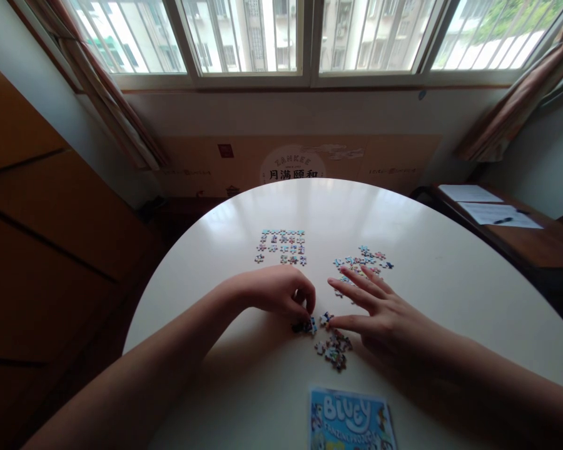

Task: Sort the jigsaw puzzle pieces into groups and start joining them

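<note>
On the white round table (pixel 192 275), my left hand (pixel 286 290) is curled with its fingertips down on a few dark and blue puzzle pieces (pixel 304 325). My right hand (pixel 373 305) has its fingers spread; its thumb touches or nearly touches a small puzzle piece (pixel 326 319), and its fingers reach over the edge of a scattered group of pieces (pixel 365 252), partly hiding it. Between the hands and nearer to me lies a small pile of pieces (pixel 335 351). Beyond my left hand, loose pieces (pixel 284 239) are laid out in rows.
A blue Bluey picture sheet or box (pixel 351 422) lies at the table's near side. To the right, a brown side table (pixel 511 240) holds papers (pixel 492 214) and a dark pen-like item. Behind the table is a printed cardboard panel (pixel 192 162) below the windows.
</note>
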`<state>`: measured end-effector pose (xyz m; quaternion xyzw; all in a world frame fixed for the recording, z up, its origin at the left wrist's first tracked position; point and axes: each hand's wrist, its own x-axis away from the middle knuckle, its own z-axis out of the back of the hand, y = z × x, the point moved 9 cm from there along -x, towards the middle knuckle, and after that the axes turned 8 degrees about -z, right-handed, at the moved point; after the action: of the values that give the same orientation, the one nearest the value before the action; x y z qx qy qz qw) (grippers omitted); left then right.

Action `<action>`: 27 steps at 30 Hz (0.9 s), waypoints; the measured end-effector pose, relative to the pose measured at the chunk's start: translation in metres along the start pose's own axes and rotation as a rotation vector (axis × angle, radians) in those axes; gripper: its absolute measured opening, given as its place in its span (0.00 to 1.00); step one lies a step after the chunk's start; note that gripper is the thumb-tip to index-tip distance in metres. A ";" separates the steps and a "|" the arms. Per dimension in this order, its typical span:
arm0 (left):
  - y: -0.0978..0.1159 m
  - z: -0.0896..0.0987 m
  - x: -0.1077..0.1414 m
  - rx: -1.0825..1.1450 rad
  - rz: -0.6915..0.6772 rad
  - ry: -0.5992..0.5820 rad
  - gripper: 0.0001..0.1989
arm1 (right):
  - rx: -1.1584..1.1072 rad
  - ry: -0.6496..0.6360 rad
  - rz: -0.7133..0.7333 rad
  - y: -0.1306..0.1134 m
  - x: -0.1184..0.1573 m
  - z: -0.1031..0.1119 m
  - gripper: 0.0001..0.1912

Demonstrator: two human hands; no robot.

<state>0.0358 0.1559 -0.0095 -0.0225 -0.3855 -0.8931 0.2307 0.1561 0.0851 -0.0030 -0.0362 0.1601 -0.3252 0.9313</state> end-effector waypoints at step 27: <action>0.026 -0.006 0.021 -0.403 0.150 -0.075 0.03 | -0.009 0.193 -0.055 0.007 -0.002 0.010 0.07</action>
<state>0.0289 0.1278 0.0085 -0.1301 -0.2045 -0.9310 0.2728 0.1620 0.0917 0.0062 -0.0130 0.2494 -0.3520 0.9021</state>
